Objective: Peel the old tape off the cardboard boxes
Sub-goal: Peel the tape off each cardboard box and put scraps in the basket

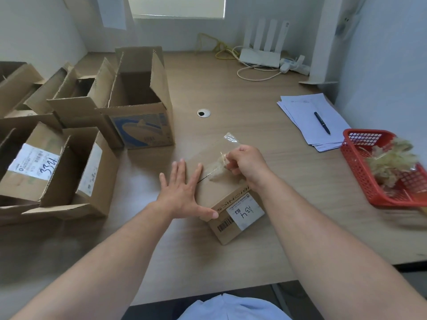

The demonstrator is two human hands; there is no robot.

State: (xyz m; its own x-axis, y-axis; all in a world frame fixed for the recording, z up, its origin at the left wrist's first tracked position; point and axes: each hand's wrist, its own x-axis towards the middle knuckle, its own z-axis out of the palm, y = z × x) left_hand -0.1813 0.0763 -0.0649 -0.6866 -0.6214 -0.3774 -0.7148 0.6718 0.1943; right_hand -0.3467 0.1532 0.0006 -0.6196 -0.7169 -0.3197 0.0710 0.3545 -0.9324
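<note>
Pale blue cloth [231, 307] is showing at the bottom edge, just under the tabletop [254, 100], and I am seeing two bare forearms reaching forward over it. The small cardboard box [223, 235] is sitting in front of me near the middle of the tabletop, turned at an angle, with a white label [246, 212] facing my way. The left hand [182, 192] is lying flat on the box top, fingers straight and spread, pressing down, its thumb running along the near top edge. The right hand [247, 165] is hovering over the far part of the box with its fingers curled, pinching the tape [217, 168]; the clear strip is lifting off the box top and bunching at the fingertips, with a crinkled loose end sticking up beyond the hand. To my left, several open cardboard boxes [57, 176] are crowding together with their flaps up. To my right, a red basket [355, 172] is holding a heap of tape scraps [390, 162], blurred at the frame edge. Farther back, papers [300, 107] are lying under a pen [321, 123], a cable hole [203, 113] is showing in the wood, and a tall open box [143, 130] is standing beside it. Against the far wall, a white router [260, 57] is sitting among cables [221, 49].
</note>
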